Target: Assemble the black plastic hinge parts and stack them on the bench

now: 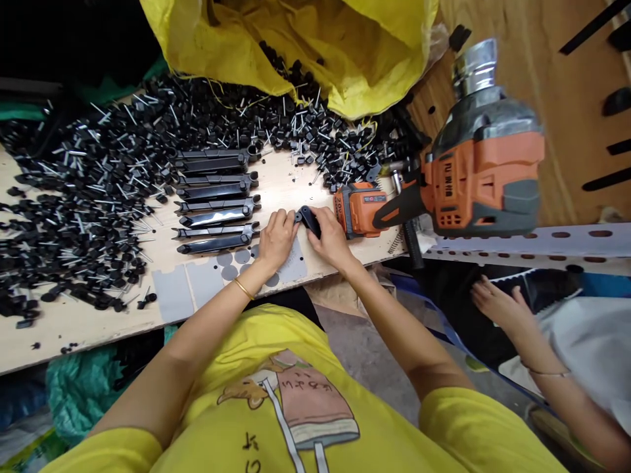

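The right hand (333, 238) is holding a black part (310, 222), risking a knock so close beside the orange power tool (466, 180); whether the left hand (278, 239) is gripping, I cannot tell.

On the bench (276, 187), long parts (217, 217) are lying left of my left fingers (286, 220); small pieces (98, 164) are spreading behind and beyond them. A power tool (488, 177) is resting just right of my right fingers (321, 215), a bag (365, 59) sitting at the back.
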A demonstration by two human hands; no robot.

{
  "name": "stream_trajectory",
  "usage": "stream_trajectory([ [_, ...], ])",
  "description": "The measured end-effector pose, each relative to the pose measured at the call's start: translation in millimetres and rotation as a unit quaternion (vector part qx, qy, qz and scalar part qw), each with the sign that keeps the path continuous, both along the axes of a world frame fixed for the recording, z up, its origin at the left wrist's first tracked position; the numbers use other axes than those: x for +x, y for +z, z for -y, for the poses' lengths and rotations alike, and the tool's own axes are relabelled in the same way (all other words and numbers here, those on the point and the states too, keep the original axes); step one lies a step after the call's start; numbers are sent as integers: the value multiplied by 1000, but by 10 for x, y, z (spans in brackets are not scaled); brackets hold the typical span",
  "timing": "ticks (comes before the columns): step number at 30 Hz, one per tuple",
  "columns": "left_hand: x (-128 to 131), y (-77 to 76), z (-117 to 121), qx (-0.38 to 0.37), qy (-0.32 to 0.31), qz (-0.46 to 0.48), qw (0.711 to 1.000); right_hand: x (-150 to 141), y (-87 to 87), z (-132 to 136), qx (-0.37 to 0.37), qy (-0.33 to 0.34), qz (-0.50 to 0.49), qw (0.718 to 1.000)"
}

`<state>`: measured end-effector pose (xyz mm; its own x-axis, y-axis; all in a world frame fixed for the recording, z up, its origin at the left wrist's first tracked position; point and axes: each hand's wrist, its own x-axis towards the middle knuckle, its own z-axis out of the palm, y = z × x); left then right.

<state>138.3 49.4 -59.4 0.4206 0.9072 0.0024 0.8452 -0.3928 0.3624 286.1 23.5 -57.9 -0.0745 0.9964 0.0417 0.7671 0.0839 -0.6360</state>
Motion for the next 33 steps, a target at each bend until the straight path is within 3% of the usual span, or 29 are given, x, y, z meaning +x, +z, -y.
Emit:
stream_trajectory([
  [10,-31,-118,-9,46,0,33,998,-68,-55,32,40,-28,-23,999],
  [18,-106,-111,6,49,5,39,998,-132,-64,47,42,-40,-29,998],
  [22,-137,-55,-157,34,-51,0,998,-115,-14,49,26,-14,-18,999],
  [27,-215,-46,-421,30,-75,16,997,-318,101,204,-27,55,1,998],
  [30,-305,-82,-419,22,-103,68,992,-329,117,266,-31,41,-49,997],
  [33,-363,-90,-331,9,-94,109,989,-241,128,242,-24,-25,-88,995],
])
